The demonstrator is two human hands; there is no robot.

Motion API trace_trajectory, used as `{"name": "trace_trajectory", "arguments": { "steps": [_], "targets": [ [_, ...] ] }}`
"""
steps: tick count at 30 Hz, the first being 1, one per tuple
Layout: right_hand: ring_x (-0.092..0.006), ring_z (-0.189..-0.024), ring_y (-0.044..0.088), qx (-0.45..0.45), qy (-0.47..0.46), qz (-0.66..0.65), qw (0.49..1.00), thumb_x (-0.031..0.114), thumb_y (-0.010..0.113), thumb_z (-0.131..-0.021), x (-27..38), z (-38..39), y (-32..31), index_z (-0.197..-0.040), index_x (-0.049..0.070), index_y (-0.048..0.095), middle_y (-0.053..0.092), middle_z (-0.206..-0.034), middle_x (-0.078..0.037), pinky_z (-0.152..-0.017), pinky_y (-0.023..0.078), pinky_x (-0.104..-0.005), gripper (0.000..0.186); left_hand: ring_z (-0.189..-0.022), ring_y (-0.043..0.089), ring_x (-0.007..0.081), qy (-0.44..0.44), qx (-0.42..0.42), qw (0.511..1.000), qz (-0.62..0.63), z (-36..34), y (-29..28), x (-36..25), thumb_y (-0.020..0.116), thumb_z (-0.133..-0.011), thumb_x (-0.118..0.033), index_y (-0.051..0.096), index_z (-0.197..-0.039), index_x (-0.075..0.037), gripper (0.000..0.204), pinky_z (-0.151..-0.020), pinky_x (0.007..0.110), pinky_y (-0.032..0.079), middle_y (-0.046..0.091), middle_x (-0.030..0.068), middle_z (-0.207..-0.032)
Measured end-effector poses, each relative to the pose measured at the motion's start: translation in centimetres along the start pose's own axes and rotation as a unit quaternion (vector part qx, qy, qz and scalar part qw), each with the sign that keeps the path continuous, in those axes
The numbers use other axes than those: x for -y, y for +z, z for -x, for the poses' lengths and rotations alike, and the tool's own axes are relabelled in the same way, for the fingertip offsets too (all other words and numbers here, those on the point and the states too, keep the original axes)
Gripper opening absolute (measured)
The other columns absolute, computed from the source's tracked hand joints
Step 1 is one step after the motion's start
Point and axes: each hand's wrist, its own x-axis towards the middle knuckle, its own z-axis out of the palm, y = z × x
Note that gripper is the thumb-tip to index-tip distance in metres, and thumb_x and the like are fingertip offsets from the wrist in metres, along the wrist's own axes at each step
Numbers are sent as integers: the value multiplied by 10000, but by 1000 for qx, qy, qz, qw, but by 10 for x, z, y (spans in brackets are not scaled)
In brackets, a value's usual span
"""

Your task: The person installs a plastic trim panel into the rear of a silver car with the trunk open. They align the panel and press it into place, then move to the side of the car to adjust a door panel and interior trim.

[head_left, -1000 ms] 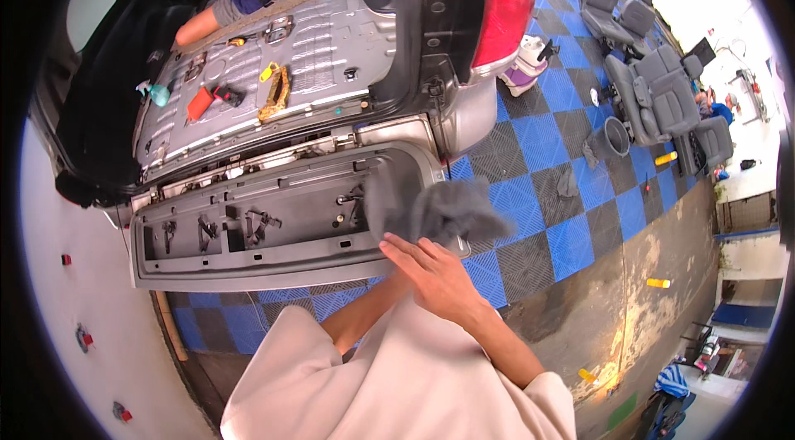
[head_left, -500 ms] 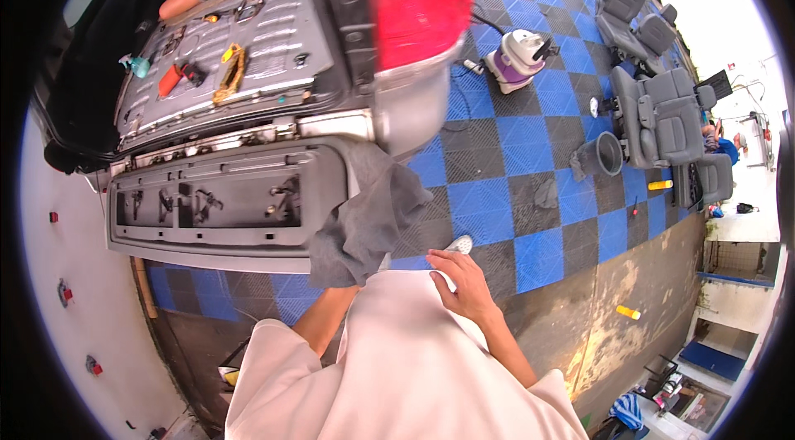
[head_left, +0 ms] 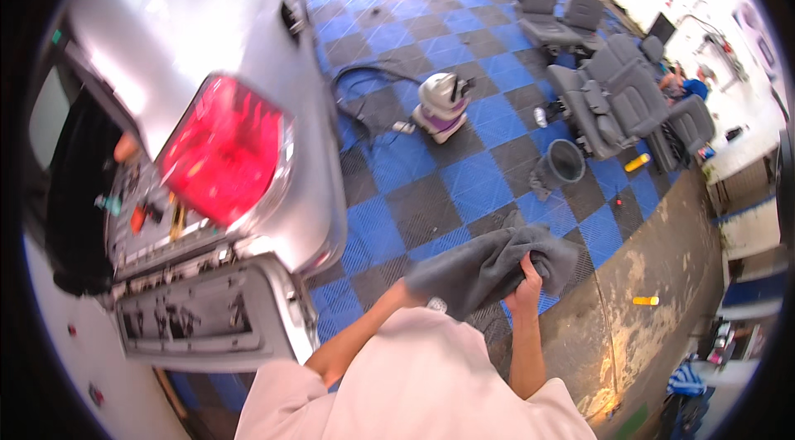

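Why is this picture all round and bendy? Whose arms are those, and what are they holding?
There's no robot here, just a person. A wide camera worn on their head looks down, so straight lines bend near the rim. The right hand grips a gray cloth; the left hand is mostly hidden by it. To the left is a silver car with a red light. On the blue and black floor stand a white and purple machine, a dark bucket and some gray seats.
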Motion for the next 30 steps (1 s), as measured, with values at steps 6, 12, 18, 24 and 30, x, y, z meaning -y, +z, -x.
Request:
{"name": "trace_trajectory", "arguments": {
  "steps": [6, 12, 18, 24, 30],
  "targets": [
    [-235, -1174, 664, -157, -78, 82, 981, 181, 612, -1093, 38, -129, -74, -1226, -9, 683, 706, -1267, -102, -1055, 521, -404, 242, -1233, 704, 290, -204, -173, 945, 191, -14, -46, 129, 758, -963, -318, 701, -1344, -34, 478, -1057, 413, 540, 726, 190, -1341],
    [-222, -1258, 608, -364, -77, 239, 897, 284, 724, -1030, 14, -180, -164, -1408, -62, 610, 661, -1385, -118, -1077, 465, -360, 525, -1223, 709, 299, -262, -145, 948, 107, -111, -142, 208, 796, -928, -374, 698, -1336, -7, 558, -1054, 411, 540, 745, 199, -1291],
    [-261, -1269, 602, -470, -144, 303, 817, 270, 668, -1060, 24, -142, -144, -1376, -24, 644, 670, -1392, -114, -1107, 450, -397, 432, -1194, 719, 326, -126, -99, 986, 46, -301, -260, 147, 773, -951, -404, 668, -1364, 7, 592, -1024, 429, 558, 733, 215, -1308],
    [-332, -1213, 648, -492, -42, 390, 778, 334, 631, -1071, 25, -306, -190, -1273, -25, 680, 704, -1298, -185, -1053, 480, -415, 415, -1189, 723, 338, -51, -121, 988, 79, -488, -326, 78, 771, -960, -399, 649, -1399, -24, 590, -1006, 437, 574, 722, 217, -1330],
    [-389, -1213, 664, -351, 10, 532, 771, 421, 586, -1077, 130, -579, -194, -1258, -51, 687, 714, -1293, -244, -1030, 485, -443, 515, -1075, 755, 314, -100, -211, 965, 121, -609, -337, 145, 769, -971, -359, 688, -1336, -9, 512, -945, 399, 596, 758, 193, -1237]
  ]
}}
